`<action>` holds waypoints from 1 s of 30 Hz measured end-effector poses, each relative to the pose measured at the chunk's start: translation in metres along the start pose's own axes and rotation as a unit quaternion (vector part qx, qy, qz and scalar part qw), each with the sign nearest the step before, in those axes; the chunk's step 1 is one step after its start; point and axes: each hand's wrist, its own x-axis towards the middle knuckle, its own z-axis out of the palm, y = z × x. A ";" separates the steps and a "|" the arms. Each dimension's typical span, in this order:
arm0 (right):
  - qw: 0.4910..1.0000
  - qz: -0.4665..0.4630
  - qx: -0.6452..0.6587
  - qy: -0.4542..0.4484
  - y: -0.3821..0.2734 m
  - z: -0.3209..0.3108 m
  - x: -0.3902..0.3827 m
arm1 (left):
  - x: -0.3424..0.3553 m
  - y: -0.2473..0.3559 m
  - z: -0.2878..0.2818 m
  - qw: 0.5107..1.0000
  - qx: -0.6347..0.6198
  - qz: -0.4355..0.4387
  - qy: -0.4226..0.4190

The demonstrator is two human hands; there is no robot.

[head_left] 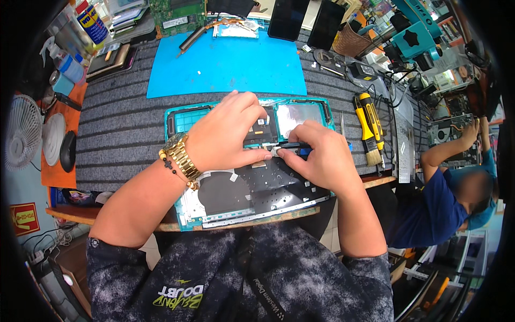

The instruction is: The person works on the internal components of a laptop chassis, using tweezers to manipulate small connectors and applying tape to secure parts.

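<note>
A laptop's opened lower case [225,185], teal-rimmed with a black inner panel and silver hinge strip, lies at the table's near edge. My left hand [225,131] rests over its middle, fingers bent and apart, the thumb stretched to a small whitish piece [275,150] near the centre. My right hand [324,155] pinches a slim dark tool [292,145] whose tip is by that same piece; its exact kind is hidden. A silvery touchpad-like plate [300,115] shows in the far right part of the case.
Beyond lies a blue mat [225,64] with a soldering-iron-like tool [196,37]. Yellow-black tools and a brush [370,129] lie to the right. A fan [22,131], spray bottle [67,64] and can [92,24] stand left. Another person [434,209] works at far right.
</note>
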 end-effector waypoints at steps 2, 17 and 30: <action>1.000 -0.004 -0.003 0.004 0.000 0.000 0.000 | -0.001 -0.001 -0.002 1.000 0.000 -0.005 -0.016; 1.000 -0.006 0.028 0.003 0.002 -0.002 -0.006 | -0.002 0.000 -0.010 0.998 -0.006 -0.015 -0.057; 0.989 -0.048 -0.009 -0.139 -0.012 -0.017 -0.026 | -0.003 -0.001 -0.010 0.998 -0.024 -0.015 -0.053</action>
